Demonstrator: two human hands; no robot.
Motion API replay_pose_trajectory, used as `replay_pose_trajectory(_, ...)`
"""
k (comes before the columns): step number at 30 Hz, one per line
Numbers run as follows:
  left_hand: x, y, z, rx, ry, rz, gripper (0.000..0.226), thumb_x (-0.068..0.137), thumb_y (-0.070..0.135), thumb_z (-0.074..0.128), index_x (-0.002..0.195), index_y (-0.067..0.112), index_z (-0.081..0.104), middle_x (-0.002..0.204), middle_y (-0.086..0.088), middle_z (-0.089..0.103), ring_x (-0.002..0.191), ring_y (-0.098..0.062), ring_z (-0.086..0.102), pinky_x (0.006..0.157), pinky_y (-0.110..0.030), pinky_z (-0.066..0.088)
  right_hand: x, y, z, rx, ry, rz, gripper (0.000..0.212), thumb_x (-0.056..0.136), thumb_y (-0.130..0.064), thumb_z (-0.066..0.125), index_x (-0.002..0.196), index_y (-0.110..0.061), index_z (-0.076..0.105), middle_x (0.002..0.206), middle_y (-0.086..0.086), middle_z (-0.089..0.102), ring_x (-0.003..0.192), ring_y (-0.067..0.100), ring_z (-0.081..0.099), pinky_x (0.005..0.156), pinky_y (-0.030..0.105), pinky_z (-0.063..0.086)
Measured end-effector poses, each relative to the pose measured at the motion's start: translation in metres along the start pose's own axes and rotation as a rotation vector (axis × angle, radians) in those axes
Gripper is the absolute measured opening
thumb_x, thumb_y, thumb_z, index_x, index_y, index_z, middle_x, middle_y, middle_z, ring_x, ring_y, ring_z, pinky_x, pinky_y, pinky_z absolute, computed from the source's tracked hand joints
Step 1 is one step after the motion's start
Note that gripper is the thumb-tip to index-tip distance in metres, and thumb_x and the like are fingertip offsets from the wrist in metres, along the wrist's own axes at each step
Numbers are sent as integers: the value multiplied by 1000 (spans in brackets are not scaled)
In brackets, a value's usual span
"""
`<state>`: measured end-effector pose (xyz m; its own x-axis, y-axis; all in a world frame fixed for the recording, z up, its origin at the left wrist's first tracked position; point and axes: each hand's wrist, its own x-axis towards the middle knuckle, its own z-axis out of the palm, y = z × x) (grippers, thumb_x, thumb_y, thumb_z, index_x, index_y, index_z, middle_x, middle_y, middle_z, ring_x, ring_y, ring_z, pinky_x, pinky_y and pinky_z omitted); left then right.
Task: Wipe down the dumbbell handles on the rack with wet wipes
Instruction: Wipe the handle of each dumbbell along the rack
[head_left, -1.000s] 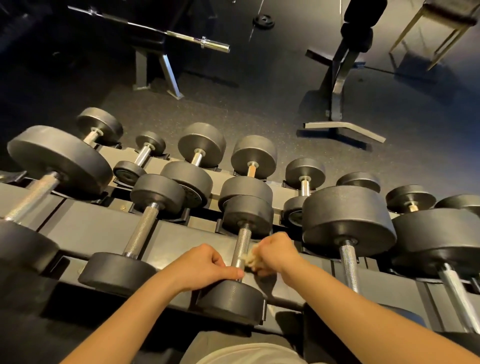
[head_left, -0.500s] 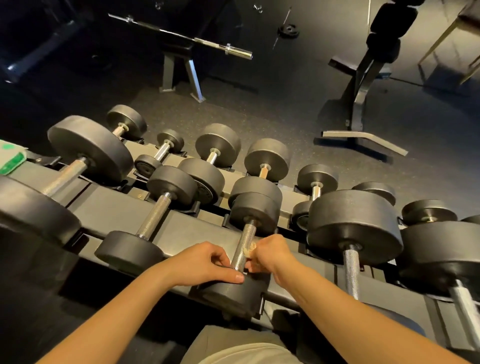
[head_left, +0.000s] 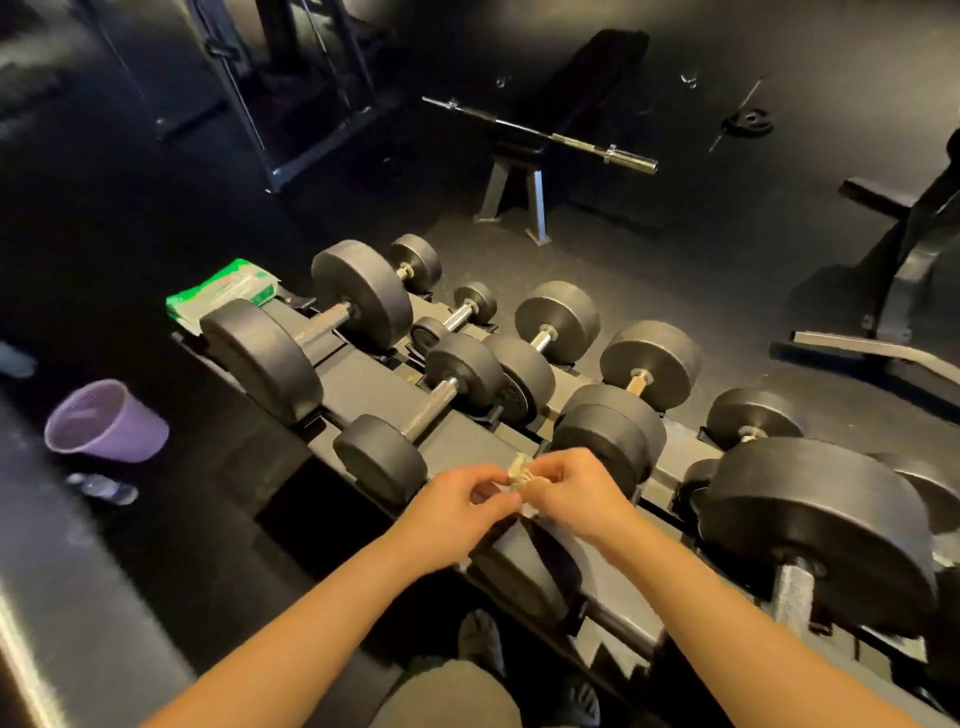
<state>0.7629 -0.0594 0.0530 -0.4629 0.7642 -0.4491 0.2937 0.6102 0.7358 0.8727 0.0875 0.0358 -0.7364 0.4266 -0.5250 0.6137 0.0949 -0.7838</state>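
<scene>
The view has swung left along the rack (head_left: 358, 387), so its left end now shows in full: a purple bin (head_left: 104, 421) stands on the floor beside it, unseen half a second ago, and the green pack of wet wipes (head_left: 223, 291), then only a sliver at the frame edge, lies at the rack's far left corner. The dumbbells sit in their cradles as before. The worked dumbbell (head_left: 605, 436) is in the front row, its far head showing just past the hands and its handle hidden behind them. Both hands have come off it: the left hand (head_left: 457, 499) no longer rests on the near head, and the right hand (head_left: 576, 488) has lifted from the handle. They now meet just above the rack, fingers curled, each pinching the small crumpled wipe (head_left: 519, 470), which hangs between them clear of the metal. I judge this handle finished and the wipe being refolded or readied for the bin; the neighbouring dumbbell (head_left: 428, 410) to the left, its handle bare, looks like the next one.
</scene>
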Motion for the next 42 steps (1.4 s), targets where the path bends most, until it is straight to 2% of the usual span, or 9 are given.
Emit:
replay_pose_trajectory(6, 7, -3, -41, -282, 134, -128, 11, 94, 25, 73, 92, 15, 74, 81, -1, 73, 68, -12, 65, 76, -33, 55, 8, -32, 11, 230, -112, 9, 3, 88, -24, 77, 89, -22, 80, 69, 0, 64, 63, 12, 51, 55, 25, 38)
replay_pose_trajectory(10, 29, -24, -74, -219, 121, -152, 9, 90, 17, 70, 81, 14, 68, 69, -2, 64, 64, -17, 58, 69, -40, 51, 30, -51, 26, 340, -139, 115, 12, 87, -19, 78, 99, -15, 78, 79, 6, 70, 64, 11, 54, 56, 23, 41)
replay_pose_trajectory(14, 55, -41, -113, 335, 158, -56, 16, 92, 29, 58, 79, 20, 58, 71, 4, 61, 70, -18, 59, 60, -34, 43, 60, -64, 56, 454, 70, 213, 8, 86, -4, 71, 87, -12, 75, 77, 4, 70, 61, 11, 56, 58, 25, 46)
replay_pose_trajectory(18, 93, -53, -143, 357, 113, -12, 7, 89, 24, 61, 85, 22, 56, 78, 3, 63, 79, -23, 60, 67, -36, 45, 93, -83, 93, 613, 298, 264, 18, 85, 11, 63, 80, -6, 64, 69, 11, 63, 55, 17, 57, 52, 29, 51)
replay_pose_trajectory(23, 127, -72, -159, 347, 11, -18, 16, 92, 20, 58, 80, 28, 62, 76, 7, 64, 74, -11, 59, 62, -29, 44, 122, -90, 119, 721, 483, 318, 23, 87, 12, 59, 79, -7, 69, 77, 15, 68, 67, 23, 65, 70, 39, 62)
replay_pose_trajectory(26, 139, -78, -160, 286, -101, -66, 12, 91, 34, 67, 81, 27, 66, 77, 7, 67, 75, -10, 63, 63, -27, 47, 127, -86, 126, 682, 513, 330, 18, 88, 6, 66, 87, -10, 74, 83, 15, 75, 78, 28, 72, 79, 46, 62)
replay_pose_trajectory(30, 145, -81, -155, 356, -199, -85, 40, 76, 54, 80, 72, 16, 69, 71, -3, 70, 70, -19, 65, 60, -31, 46, 127, -83, 127, 604, 463, 294, 19, 88, 3, 69, 90, -15, 76, 83, 5, 75, 77, 17, 71, 67, 24, 58)
replay_pose_trajectory(38, 158, -77, -152, 345, -178, -149, 34, 79, 37, 79, 65, 11, 64, 60, 0, 55, 57, -12, 51, 64, -36, 54, 155, -72, 51, 64, 735, 47, 16, 97, -11, 60, 107, -22, 67, 100, -8, 62, 85, 7, 61, 80, 26, 51)
replay_pose_trajectory(42, 164, -82, -150, 294, -126, -155, 26, 85, 27, 75, 63, 15, 71, 61, 2, 67, 58, -9, 62, 59, -27, 55, 197, -70, 18, 28, 563, 2, 20, 104, -21, 53, 119, -20, 65, 111, -7, 60, 100, 9, 57, 87, 24, 45)
